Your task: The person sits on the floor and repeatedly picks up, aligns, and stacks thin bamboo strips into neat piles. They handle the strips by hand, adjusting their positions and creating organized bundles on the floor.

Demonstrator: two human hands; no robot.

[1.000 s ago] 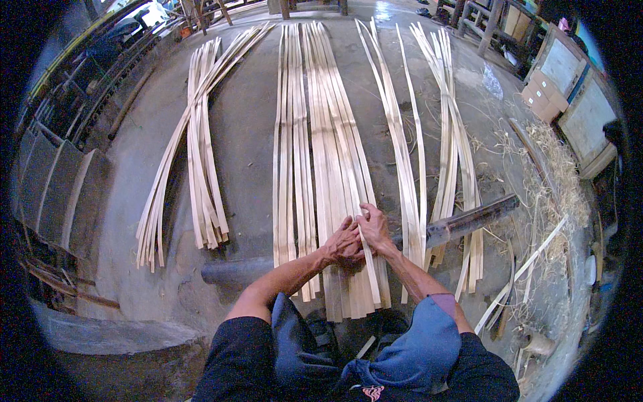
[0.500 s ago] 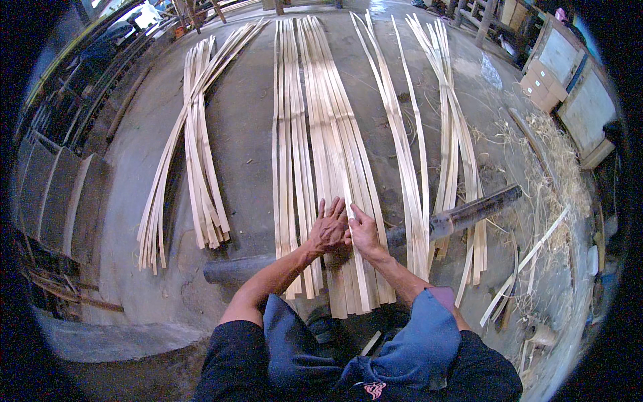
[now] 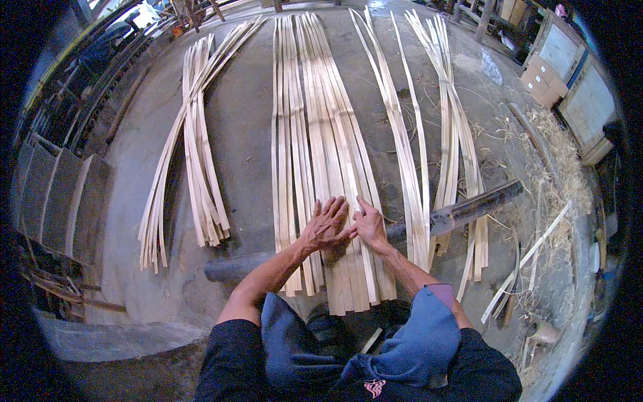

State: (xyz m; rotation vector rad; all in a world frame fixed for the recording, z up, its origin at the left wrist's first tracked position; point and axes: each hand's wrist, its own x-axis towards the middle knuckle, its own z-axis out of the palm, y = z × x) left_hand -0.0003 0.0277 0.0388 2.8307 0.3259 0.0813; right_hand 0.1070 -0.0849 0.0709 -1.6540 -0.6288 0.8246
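Note:
A row of long pale bamboo strips point(image 3: 328, 127) stretches away from me, laid side by side, with darker node bands across them. Their near ends lie over a dark round pole point(image 3: 234, 268) on the floor. My left hand point(image 3: 327, 224) rests flat on the strips, its fingers spread. Close beside it, my right hand point(image 3: 370, 226) is bent over a strip toward the row's right side, index finger stretched forward and the other fingers curled in. The undersides of the right fingers are hidden.
Crossed bundles of strips lie to the left point(image 3: 194, 147) and right point(image 3: 452, 134); a narrower group point(image 3: 395, 114) sits between. Curly shavings point(image 3: 559, 161) heap at the right, near a cardboard box point(image 3: 544, 82). Grey curved panels point(image 3: 57, 194) stand at the far left.
My left hand has spread flatter, its thumb now out toward the right hand. The right hand has shifted slightly right, and the strip it held raised now lies lower among the others.

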